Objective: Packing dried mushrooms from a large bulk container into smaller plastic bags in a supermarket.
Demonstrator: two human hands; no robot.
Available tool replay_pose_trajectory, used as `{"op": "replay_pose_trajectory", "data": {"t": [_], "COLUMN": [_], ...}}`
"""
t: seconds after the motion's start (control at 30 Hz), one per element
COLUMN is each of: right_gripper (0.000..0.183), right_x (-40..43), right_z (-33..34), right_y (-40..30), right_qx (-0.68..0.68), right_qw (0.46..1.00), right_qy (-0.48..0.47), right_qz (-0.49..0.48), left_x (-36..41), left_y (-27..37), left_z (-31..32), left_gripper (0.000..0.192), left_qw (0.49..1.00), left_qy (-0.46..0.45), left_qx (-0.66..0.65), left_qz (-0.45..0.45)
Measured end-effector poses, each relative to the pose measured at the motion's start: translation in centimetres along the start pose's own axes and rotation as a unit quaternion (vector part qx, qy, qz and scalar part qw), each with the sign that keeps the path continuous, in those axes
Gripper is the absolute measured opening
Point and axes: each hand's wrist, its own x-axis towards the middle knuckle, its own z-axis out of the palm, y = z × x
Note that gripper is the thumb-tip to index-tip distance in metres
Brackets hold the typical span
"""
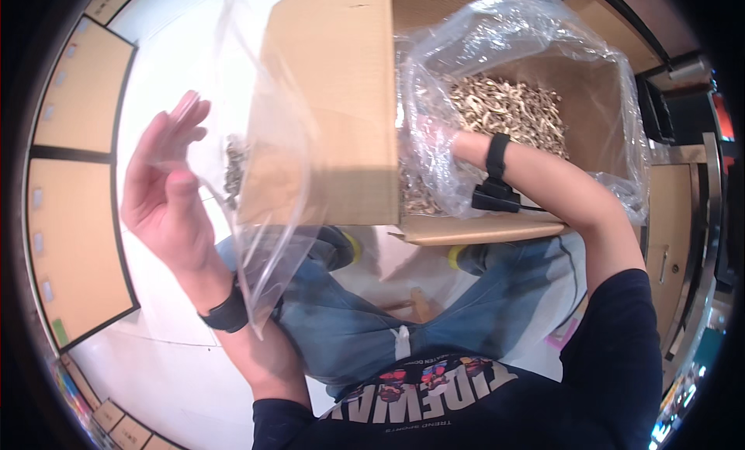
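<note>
A clear plastic bag (273, 258) with a zip-like strip hangs at my left hand (171, 179). Its film runs between thumb and fingers, which hold it up with the palm turned inward. To the right stands a cardboard box (332, 106), lined with a crinkled clear plastic liner (500, 31). Inside lies a heap of dried, curled brown pieces (506, 109). My right hand (430, 134) reaches into the box, near the heap's left side. Liner film and blur veil its fingers, so its grip cannot be made out.
Behind the bag, a small pile of dried pieces (234, 168) lies on the white floor (169, 60). Light-wood cabinet fronts (75, 240) line the left side. Another wooden cabinet (669, 229) stands at the right. The box's near flap (483, 230) extends above my knees.
</note>
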Motion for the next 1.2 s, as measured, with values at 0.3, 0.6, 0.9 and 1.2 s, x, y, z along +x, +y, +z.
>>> {"op": "replay_pose_trajectory", "data": {"t": [0.3, 0.6, 0.9, 1.2], "right_gripper": [0.017, 0.012, 0.017, 0.017], "right_x": [-0.1, -2.5, -2.9, -6.7], "right_z": [-1.0, -6.8, -10.9, -10.6], "right_y": [0.6, -3.5, -6.1, 3.7], "right_qx": [0.214, 0.191, 0.176, -0.048], "right_qw": [0.962, 0.903, 0.891, 0.911], "right_qy": [0.063, 0.159, 0.168, 0.189], "right_qz": [0.155, 0.349, 0.384, 0.363], "left_x": [0.6, 3.9, 4.2, 3.3], "left_y": [3.1, 7.4, 3.6, 3.5], "left_z": [-1.8, 3.3, 10.3, 11.3], "left_gripper": [0.048, 0.043, 0.040, 0.035], "left_qw": [0.992, 0.986, 0.980, 0.970], "left_qy": [0.092, -0.028, -0.131, -0.148], "left_qx": [0.043, 0.034, 0.088, 0.148], "left_qz": [0.070, 0.159, 0.122, 0.125]}}
